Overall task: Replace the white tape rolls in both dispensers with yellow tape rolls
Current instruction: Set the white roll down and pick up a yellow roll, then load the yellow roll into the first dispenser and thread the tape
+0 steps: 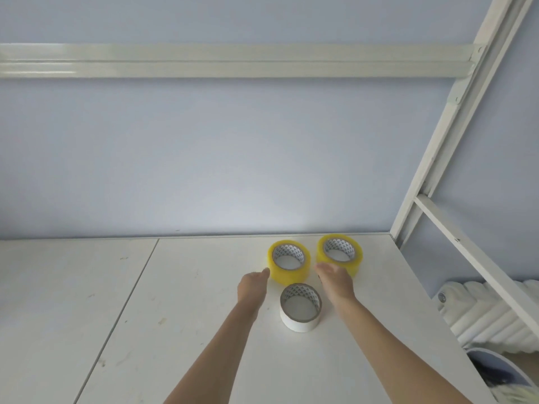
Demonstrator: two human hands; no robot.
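Two yellow tape rolls lie flat near the desk's [204, 287] far edge: left yellow roll [288, 274], right yellow roll [340, 252]. White tape roll [301, 322] sits just nearer me. I read no brand (cores show only a triangle pattern). Left hand [252, 285] fingertips touch the left yellow roll; right hand [335, 279] overlaps the right one. Grip of either: cannot tell.

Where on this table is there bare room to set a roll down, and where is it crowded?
Free: the whole left of the white table, beyond the left hand, and the near strip between the forearms. Crowded: the far right, where two yellow rolls, the white roll and the right hand cluster.
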